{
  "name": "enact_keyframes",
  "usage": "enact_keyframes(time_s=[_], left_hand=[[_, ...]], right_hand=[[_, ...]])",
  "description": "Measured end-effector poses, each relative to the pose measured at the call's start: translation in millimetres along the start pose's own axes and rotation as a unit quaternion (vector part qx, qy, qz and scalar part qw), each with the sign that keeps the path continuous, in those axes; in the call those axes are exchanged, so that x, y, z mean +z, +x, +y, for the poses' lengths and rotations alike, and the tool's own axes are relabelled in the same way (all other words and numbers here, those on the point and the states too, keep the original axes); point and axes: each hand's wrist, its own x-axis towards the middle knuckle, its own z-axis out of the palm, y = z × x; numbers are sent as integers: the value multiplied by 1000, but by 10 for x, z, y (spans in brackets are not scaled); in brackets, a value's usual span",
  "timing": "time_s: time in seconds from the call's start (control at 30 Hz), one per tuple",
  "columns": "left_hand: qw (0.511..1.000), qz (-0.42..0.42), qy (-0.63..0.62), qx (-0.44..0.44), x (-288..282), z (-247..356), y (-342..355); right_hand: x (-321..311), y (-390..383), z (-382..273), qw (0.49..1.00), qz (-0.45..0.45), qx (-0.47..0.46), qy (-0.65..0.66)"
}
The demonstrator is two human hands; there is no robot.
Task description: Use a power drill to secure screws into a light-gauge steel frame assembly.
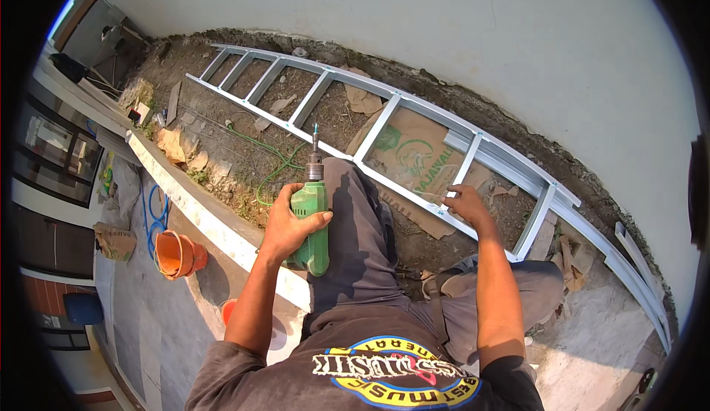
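Observation:
My left hand (288,222) is wrapped around a green power drill (314,226), held upright in the picture above my thigh. Its metal chuck carries a slim bit with a bluish tip, pointing away from me. In front of me lies a silver metal ladder-like frame (384,124) with two long rails and several rungs. My right hand (467,205) is at the near rail, where a rung (466,165) meets it. Its thumb and fingers are pinched together; whatever they hold, if anything, is too small to make out.
Flattened cardboard (410,152) lies under the frame on bare soil. A green cord (277,161) runs across the dirt. Orange buckets (177,254) and a blue hose (157,215) are at left, beyond a low white kerb (214,215). Long metal profiles (629,274) rest by the pale wall (414,12).

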Motion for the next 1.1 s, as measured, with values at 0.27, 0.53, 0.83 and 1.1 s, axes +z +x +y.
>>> enact_keyframes(time_s=[0.27,0.53,0.83,1.1], left_hand=[[993,-16,-92,-75,239,7,286],[996,0,-34,-82,335,101,339],[992,-6,-3,-122,392,118,420],[998,-17,2,-68,429,161,448]], right_hand=[[364,431,967,980,23,154,-126],[898,599,1585,940,3,176,-292],[795,678,1777,947,1,142,-288],[416,553,1347,948,-22,103,-299]])
